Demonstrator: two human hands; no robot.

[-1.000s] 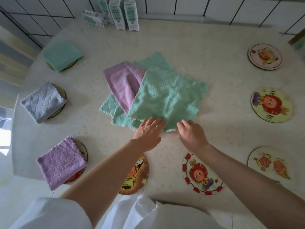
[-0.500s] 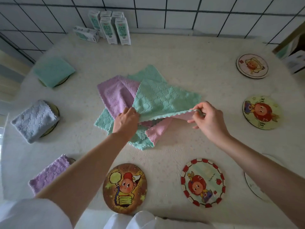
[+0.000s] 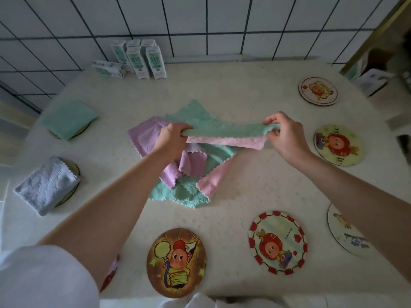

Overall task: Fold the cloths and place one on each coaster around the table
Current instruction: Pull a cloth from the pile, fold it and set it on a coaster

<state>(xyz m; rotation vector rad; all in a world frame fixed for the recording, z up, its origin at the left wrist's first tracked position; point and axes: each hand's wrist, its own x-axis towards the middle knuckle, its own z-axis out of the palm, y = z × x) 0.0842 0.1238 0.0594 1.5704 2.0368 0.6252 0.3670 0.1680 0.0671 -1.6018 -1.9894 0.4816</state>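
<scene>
- Left edge of the table (image 3: 255, 103): a folded grey cloth (image 3: 45, 185) lies on its coaster near the middle of that edge; a folded green cloth (image 3: 66, 118) covers the coaster toward the far-left corner. We count these two places as done.
- Near-left corner: a pink patch peeks from behind the left forearm; we cannot tell what it is.
- Centre: a loose pile (image 3: 184, 174) of purple and green cloths, unfolded and overlapping.
- Left hand (image 3: 171, 138): closed, fingers pinching one end of the lifted cloth (image 3: 226, 135), green on top and pink beneath, held above the pile.
- Right hand (image 3: 283, 134): thumb and fingers pinching the other end, so the cloth is stretched taut between both hands. A pink corner hangs down onto the pile.
- Near edge: the yellow-brown coaster (image 3: 176, 262) and red-rimmed coaster (image 3: 278, 242) are bare.
- Right edge: three more coasters bare; the nearest is partly hidden by the right forearm.
- Our judgement: step in hand is separating one cloth for folding; about five places remain.
- Risk: the trailing corner may drag a purple cloth along, since the fabrics cling; lift higher before moving.
- Risk: an uneven pinch would skew the fold, so edges may not meet.
- Risk: we may be holding two cloths, not one; the two colours leave this undecided.
</scene>
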